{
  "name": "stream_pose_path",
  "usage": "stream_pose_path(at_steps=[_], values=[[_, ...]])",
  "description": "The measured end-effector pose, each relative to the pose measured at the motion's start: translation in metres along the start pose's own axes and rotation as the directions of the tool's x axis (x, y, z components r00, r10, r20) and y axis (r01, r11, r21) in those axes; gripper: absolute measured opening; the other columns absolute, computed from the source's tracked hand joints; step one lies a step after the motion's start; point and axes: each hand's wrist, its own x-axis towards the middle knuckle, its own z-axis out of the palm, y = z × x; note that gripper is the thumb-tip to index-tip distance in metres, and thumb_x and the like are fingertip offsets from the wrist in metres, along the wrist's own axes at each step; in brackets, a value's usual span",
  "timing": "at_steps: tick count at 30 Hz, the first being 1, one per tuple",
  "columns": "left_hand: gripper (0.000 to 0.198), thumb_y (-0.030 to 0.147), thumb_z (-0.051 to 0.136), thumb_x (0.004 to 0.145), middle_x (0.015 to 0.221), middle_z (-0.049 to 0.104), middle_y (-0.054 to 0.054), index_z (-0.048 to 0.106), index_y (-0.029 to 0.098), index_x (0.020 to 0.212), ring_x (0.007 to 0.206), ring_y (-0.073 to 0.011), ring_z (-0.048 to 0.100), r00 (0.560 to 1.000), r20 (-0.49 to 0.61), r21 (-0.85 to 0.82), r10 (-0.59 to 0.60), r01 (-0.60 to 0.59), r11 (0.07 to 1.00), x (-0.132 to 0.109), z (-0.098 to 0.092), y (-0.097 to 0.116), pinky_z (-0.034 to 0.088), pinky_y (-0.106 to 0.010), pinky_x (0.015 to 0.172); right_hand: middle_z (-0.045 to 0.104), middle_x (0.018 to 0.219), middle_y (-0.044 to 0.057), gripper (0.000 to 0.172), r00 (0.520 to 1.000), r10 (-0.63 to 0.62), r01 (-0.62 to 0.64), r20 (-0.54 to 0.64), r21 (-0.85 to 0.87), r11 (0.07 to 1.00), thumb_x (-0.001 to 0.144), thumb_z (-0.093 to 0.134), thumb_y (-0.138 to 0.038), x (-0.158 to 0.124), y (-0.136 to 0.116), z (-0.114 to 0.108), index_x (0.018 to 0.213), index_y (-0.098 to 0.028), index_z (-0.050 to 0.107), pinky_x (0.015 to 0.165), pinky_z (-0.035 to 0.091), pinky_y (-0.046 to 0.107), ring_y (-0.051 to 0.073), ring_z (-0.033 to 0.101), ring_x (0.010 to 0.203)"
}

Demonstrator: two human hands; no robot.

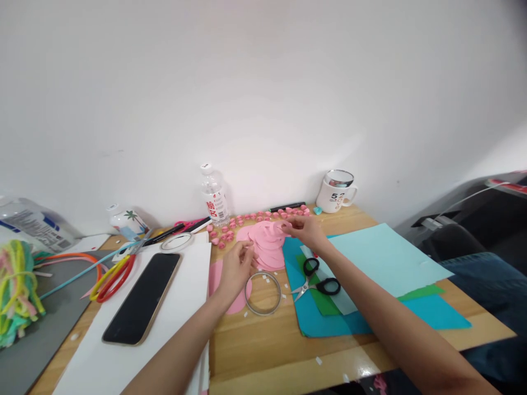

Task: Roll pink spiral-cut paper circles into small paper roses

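The paper discs [269,255] and small pieces [216,241] are pink, the table [255,351] tan with wood grain, the sheets [387,263] at right pale aqua, green and bright blue, the scissors [330,286] black-handled, the mug [329,200] white with dark lettering, the phone [142,299] at left black, gold-edged.

white wall [263,99] behind; wooden table [247,348] before it; glare [364,370] near its front edge
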Motion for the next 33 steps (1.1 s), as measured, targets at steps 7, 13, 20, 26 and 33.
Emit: stream_pose_path(at_steps=[7,13,20,26,33], values=[[0.046,0.052,0.042,0.079,0.076,0.067,-0.016,0.054,0.008,0.086,0.067,-0.0207,0.064,0.92,0.246,-0.513,-0.306,0.391,0.764,0.003,0.001,0.011,0.05,-0.032,0.06,0.065,0.085,0.003,0.037,0.959,0.056,-0.209,0.276,0.56,0.802,0.063,0.07,-0.032,-0.024,-0.017,0.001,0.096,-0.018,0.062,0.056,0.046,0.019,0.008,0.056,0.063],[0.035,0.04,0.049,0.08,0.083,0.068,-0.014,0.055,0.009,0.093,0.072,-0.0188,0.065,0.9,0.333,-0.578,-0.282,0.431,0.693,0.004,-0.002,0.014,0.051,-0.03,0.064,0.065,0.074,0.002,0.033,0.807,-0.102,-0.191,0.581,0.421,0.887,0.068,0.067,-0.03,-0.042,-0.024,0.009,0.096,-0.013,0.063,0.058,0.044,0.021,0.009,0.056,0.063],[0.037,0.044,0.053,0.076,0.067,0.067,-0.013,0.057,0.008,0.074,0.054,-0.0181,0.064,0.877,0.304,-0.357,-0.372,0.467,0.809,0.0,0.0,0.008,0.05,-0.027,0.051,0.061,0.071,-0.001,0.031,0.967,-0.078,-0.125,0.244,0.717,0.686,0.069,0.066,-0.035,-0.034,-0.014,-0.002,0.096,-0.022,0.061,0.054,0.045,0.019,0.009,0.054,0.061],[0.051,0.054,0.037,0.08,0.092,0.066,-0.021,0.053,0.009,0.099,0.085,-0.0246,0.063,0.736,0.627,-0.467,-0.255,0.617,0.633,-0.004,0.001,0.011,0.045,-0.042,0.08,0.057,0.068,-0.002,0.029,0.988,-0.081,-0.056,0.132,0.79,0.611,0.067,0.064,-0.043,-0.034,-0.011,-0.009,0.09,-0.027,0.061,0.049,0.046,0.018,0.008,0.051,0.055],[0.053,0.054,0.034,0.081,0.103,0.062,-0.017,0.042,0.016,0.118,0.09,-0.0226,0.061,0.783,0.602,-0.57,-0.16,0.561,0.601,-0.001,-0.003,0.018,0.043,-0.038,0.079,0.066,0.071,0.005,0.028,0.595,-0.248,-0.322,0.764,0.51,0.798,0.064,0.071,-0.026,-0.054,-0.024,0.007,0.088,-0.013,0.063,0.051,0.048,0.022,0.012,0.06,0.054]])
